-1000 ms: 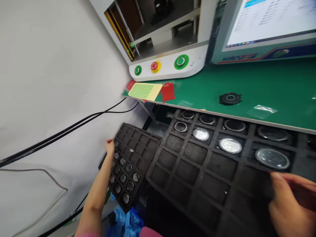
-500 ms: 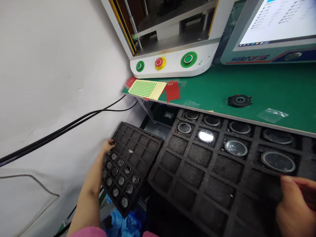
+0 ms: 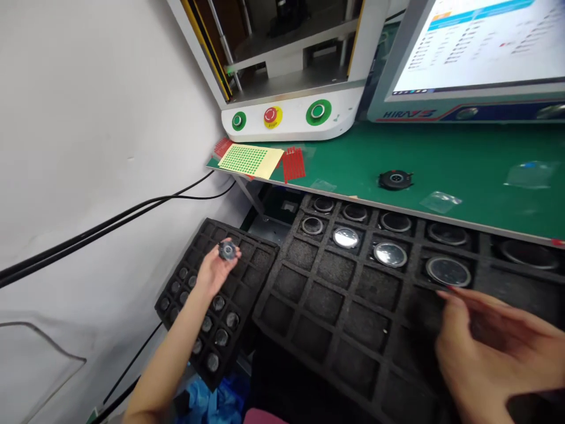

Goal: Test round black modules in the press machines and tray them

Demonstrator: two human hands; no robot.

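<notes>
My left hand [image 3: 216, 268] is closed on a dark round smartwatch body [image 3: 228, 251], its sensor side up, above the left foam tray [image 3: 260, 256]. Small round parts [image 3: 212, 361] sit in several of that tray's pockets. Over the right foam tray [image 3: 329, 341], my right hand [image 3: 494, 347] has thumb and forefinger tips together in a pinch; whatever is between them, if anything, I cannot make out. Those fingertips are beside a round glass disc [image 3: 449, 271] in a pocket. More ringed discs [image 3: 390, 254] fill the tray's far rows.
A green bench [image 3: 335, 159] edges the trays' far side. On it are another smartwatch body [image 3: 396, 179], clear plastic film [image 3: 441, 201], a sticker sheet [image 3: 251, 160] and red strips [image 3: 293, 165]. Behind stand a press with buttons [image 3: 293, 115] and a monitor [image 3: 477, 53]. Black cables [image 3: 110, 234] cross the left.
My left hand has come from the left tray's far-left edge rightward over its middle, and the smartwatch body now shows in it. The view has turned right; my right hand stays near the same disc.
</notes>
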